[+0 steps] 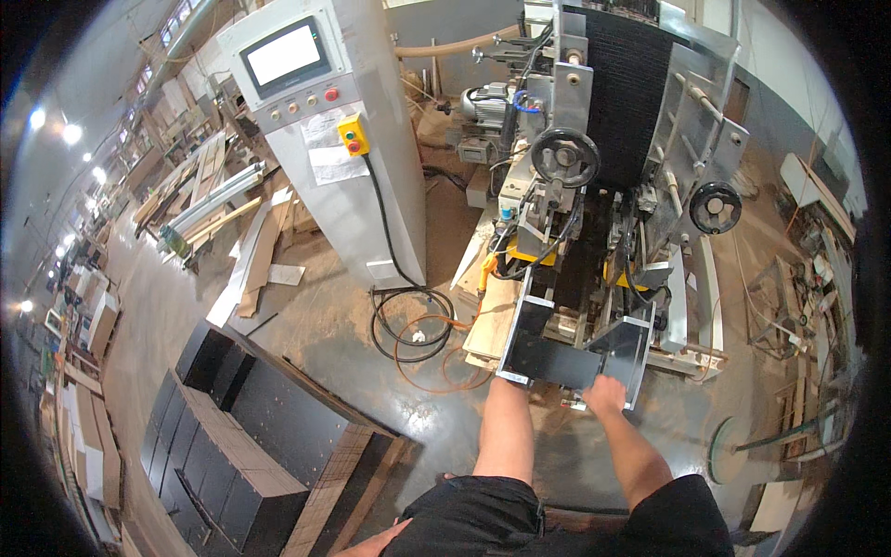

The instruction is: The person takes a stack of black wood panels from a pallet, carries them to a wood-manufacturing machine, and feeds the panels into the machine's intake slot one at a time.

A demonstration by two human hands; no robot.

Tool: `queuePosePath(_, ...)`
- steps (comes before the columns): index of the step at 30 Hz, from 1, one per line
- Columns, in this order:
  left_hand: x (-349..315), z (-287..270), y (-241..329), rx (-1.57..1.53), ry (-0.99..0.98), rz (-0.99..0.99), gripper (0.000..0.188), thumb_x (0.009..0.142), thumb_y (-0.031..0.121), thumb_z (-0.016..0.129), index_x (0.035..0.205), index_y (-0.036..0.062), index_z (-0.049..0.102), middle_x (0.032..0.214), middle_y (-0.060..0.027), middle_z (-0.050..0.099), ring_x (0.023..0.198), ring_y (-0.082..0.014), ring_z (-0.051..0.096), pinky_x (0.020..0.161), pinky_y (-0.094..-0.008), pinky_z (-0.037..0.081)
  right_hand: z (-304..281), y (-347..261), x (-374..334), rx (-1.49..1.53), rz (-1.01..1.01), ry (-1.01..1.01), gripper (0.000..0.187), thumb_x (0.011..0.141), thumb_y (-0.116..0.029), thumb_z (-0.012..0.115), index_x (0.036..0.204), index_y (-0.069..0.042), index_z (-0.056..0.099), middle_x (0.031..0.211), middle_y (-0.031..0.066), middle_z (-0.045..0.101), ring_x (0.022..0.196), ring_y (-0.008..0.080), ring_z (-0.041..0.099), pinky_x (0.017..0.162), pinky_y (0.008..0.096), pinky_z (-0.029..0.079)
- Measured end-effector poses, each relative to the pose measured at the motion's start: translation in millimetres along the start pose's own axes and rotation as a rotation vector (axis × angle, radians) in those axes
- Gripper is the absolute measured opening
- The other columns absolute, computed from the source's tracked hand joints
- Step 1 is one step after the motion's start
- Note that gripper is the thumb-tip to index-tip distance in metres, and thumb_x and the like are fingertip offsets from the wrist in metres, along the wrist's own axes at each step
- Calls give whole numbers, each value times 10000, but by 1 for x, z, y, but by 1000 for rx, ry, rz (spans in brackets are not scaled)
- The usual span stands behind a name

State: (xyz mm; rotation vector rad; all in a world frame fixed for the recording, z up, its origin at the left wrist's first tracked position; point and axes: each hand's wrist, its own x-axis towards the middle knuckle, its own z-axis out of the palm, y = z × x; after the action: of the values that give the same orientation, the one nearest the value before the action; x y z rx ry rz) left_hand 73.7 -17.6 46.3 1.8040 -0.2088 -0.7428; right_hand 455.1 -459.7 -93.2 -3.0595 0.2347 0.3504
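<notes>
My right hand (605, 395) reaches forward from the lower right, its fingers curled closed at the front right corner of a black plate (560, 362). What lies inside the fingers is hidden. The plate spans a metal-edged feed frame at the near end of a machine, between a left side rail (516, 357) and a right side plate (635, 348). Just below the hand sits a small part with a red tip (577, 404). A strip of bare skin, apparently my left forearm (379, 540), shows at the lower edge; my left hand itself is not visible.
Beyond the frame stand two black handwheels (565, 157) (716, 207) and a motor (485, 105). A grey control cabinet (357, 195) with a lit screen is at the left. Coiled cable (413, 325) lies on the floor. Black panels (269, 418) are stacked at the near left.
</notes>
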Motion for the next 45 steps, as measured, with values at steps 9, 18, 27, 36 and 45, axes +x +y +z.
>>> queuePosePath(9,0,-5,3,-7,-16,-44,935,895,447,691,1593,97,177,1655,-155,133,1523,-313,123,1223,-399,157,-1,2,0,22,10,-22,293,765,-296,697,892,-38,756,956,194,734,938,339,717,863,420,566)
queuePosePath(18,-1,1,9,-5,-15,-74,936,897,430,697,1593,90,171,1652,-157,143,1522,-298,131,1223,-382,158,2,5,3,48,19,-26,323,772,-326,697,908,-38,752,954,207,729,946,357,708,878,437,555)
queuePosePath(27,-13,21,-6,-26,47,46,1018,851,502,732,1593,87,171,1652,-159,142,1522,-304,131,1222,-399,151,5,3,1,23,-28,-1,318,765,-310,696,888,-23,758,931,211,730,910,359,716,841,432,565)
queuePosePath(36,-15,35,-58,-137,59,293,1188,727,685,754,1596,112,182,1644,-169,167,1511,-323,162,1209,-459,162,-1,-1,-3,42,-44,16,346,775,-325,714,897,-3,746,959,238,721,937,392,703,869,460,553)
queuePosePath(45,-12,28,-18,-55,32,85,1172,738,677,747,1590,92,193,1636,-176,194,1507,-309,185,1207,-453,177,2,2,-1,71,-5,38,373,776,-355,733,903,-4,743,966,237,720,945,392,700,880,460,550)
